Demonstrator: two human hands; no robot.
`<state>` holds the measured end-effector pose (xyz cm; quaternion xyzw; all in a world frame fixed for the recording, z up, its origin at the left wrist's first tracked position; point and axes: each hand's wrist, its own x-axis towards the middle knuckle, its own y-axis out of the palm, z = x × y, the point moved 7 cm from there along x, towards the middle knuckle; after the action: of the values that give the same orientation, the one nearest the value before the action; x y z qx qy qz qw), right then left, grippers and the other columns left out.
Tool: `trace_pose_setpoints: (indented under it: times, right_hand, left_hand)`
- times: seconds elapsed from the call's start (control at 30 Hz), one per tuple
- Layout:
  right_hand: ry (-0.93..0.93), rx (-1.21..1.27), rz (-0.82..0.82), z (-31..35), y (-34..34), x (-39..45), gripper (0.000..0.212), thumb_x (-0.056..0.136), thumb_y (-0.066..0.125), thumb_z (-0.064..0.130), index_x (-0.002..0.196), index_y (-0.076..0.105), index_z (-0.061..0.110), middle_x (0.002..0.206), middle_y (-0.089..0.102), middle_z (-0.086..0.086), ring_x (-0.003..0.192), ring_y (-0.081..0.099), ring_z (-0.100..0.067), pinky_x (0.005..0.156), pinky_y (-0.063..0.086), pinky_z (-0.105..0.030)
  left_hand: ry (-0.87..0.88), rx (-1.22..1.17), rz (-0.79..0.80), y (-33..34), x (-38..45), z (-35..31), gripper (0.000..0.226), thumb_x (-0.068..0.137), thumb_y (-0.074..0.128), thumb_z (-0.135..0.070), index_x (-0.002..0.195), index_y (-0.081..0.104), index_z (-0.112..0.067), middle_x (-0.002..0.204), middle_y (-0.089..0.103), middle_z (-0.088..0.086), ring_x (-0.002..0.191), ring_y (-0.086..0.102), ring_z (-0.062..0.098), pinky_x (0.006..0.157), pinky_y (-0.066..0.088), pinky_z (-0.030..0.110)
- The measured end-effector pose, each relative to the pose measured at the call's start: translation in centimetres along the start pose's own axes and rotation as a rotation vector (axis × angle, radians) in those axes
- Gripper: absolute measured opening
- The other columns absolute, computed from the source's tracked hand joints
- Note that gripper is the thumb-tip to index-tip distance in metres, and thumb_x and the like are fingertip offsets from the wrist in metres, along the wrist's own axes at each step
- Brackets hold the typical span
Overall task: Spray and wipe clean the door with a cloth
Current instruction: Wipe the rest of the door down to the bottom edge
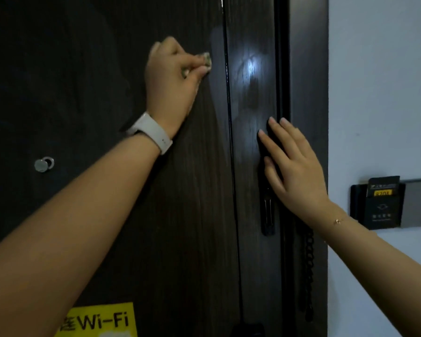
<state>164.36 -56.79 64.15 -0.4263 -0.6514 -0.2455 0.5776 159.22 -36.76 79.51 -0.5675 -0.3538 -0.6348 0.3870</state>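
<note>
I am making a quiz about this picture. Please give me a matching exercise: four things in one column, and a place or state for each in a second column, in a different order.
Things:
1. cloth
2. right hand
3. Wi-Fi sticker
4. card holder

States:
A. flat on the door frame, fingers straight
B. on the white wall
C. bunched in the left hand, against the door
D. yellow, low on the door

Pairs: 1-C, 2-A, 3-D, 4-B
</note>
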Motion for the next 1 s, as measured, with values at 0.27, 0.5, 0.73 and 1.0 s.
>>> trace_pose_setpoints:
  times: [0.27, 0.5, 0.73, 1.0]
  right_hand:
    - [0.001, 0.026, -0.019, 0.0, -0.1, -0.1, 0.047, 0.100, 0.039, 0.025, 0.145, 0.044, 0.009, 0.155, 0.034, -0.011, 0.146, 0.025, -0.027, 0.120, 0.022, -0.043]
    - [0.014, 0.048, -0.031, 0.0, -0.2, -0.1, 0.047, 0.100, 0.037, 0.025, 0.144, 0.045, 0.010, 0.154, 0.036, -0.010, 0.146, 0.026, -0.026, 0.120, 0.021, -0.041]
    - [0.019, 0.046, -0.027, 0.0, -0.2, -0.1, 0.047, 0.100, 0.037, 0.024, 0.144, 0.045, 0.010, 0.154, 0.035, -0.010, 0.146, 0.025, -0.025, 0.121, 0.019, -0.038]
    - [0.020, 0.044, -0.020, 0.1, -0.3, -0.1, 0.048, 0.099, 0.037, 0.025, 0.144, 0.045, 0.010, 0.154, 0.035, -0.010, 0.146, 0.026, -0.025, 0.120, 0.022, -0.042]
  left_hand:
    - [0.234, -0.101, 0.272, 1.9, -13.3, -4.5, 0.016, 0.089, 0.066, -0.016, 0.099, 0.074, -0.008, 0.083, 0.057, 0.006, 0.080, 0.046, 0.015, 0.072, 0.033, 0.017]
    - [0.026, -0.029, 0.020, 1.4, 0.2, -1.7, 0.025, 0.085, 0.065, -0.034, 0.098, 0.076, -0.015, 0.087, 0.060, 0.008, 0.082, 0.044, 0.014, 0.070, 0.028, 0.019]
    - [0.065, -0.029, 0.001, 2.3, 2.3, -2.3, 0.022, 0.085, 0.066, -0.032, 0.097, 0.075, -0.016, 0.089, 0.060, 0.010, 0.083, 0.045, 0.016, 0.073, 0.032, 0.022]
    - [0.228, -0.107, 0.295, 2.2, -16.2, -5.3, 0.015, 0.089, 0.063, -0.016, 0.098, 0.075, -0.011, 0.080, 0.057, 0.004, 0.077, 0.047, 0.016, 0.069, 0.041, 0.025]
